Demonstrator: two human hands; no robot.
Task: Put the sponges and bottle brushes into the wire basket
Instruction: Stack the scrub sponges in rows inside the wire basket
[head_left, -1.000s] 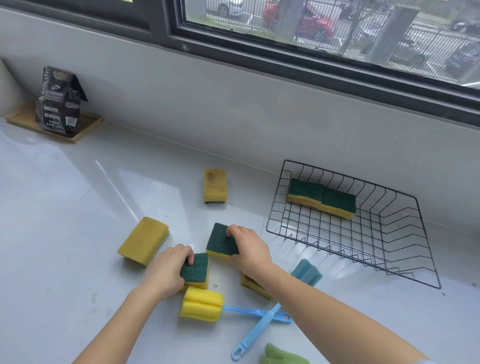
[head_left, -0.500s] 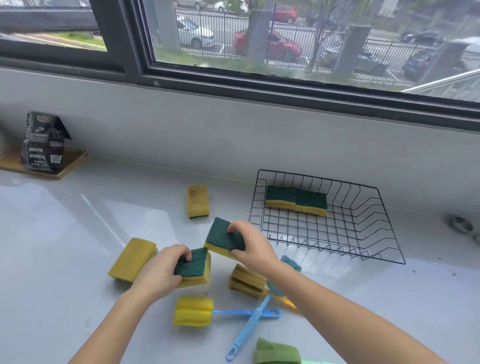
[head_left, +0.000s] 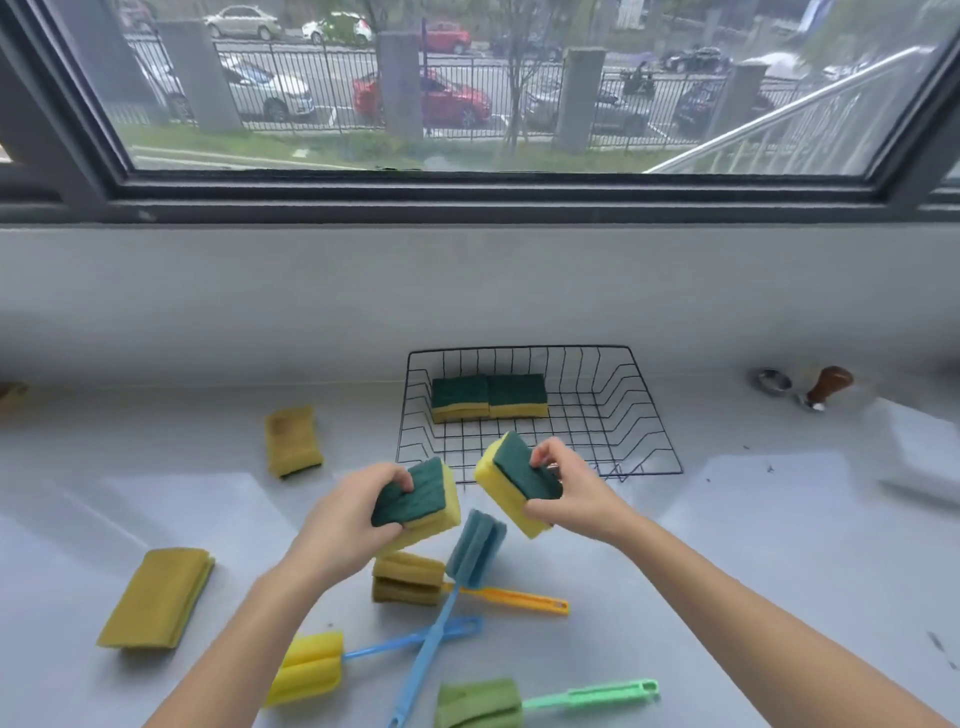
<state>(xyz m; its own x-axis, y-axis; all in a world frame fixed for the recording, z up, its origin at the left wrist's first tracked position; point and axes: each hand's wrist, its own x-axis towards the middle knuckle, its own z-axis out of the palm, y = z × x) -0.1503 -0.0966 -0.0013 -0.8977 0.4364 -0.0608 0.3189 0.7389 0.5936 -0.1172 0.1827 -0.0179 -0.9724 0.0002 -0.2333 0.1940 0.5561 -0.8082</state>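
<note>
Fingers (head_left: 400, 480) of the left hand (head_left: 343, 525) clamp one sponge (head_left: 421, 501), right hand (head_left: 571, 491) grips another (head_left: 511, 480) (both lifted), basket (head_left: 644, 415) at 12 o'clock already has two sponges (head_left: 488, 395).

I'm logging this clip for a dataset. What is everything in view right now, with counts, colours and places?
wire basket: 1, black, on the counter by the wall.
sponges in the basket: 2, green over yellow, side by side at its back left.
held sponges: 2, green over yellow, one in the left hand, one in the right, in front of the basket.
loose sponges: 2, yellow, on the counter, far left and near left.
bottle brushes: 4, on the counter near the person; heads blue, yellow, green, olive-yellow.
metal ring and brown-handled tool: 1 each, far right.
counter: 1, grey-white.
window: 1, dark frame, above.
left hand, right hand: fingers closed on sponges.
</note>
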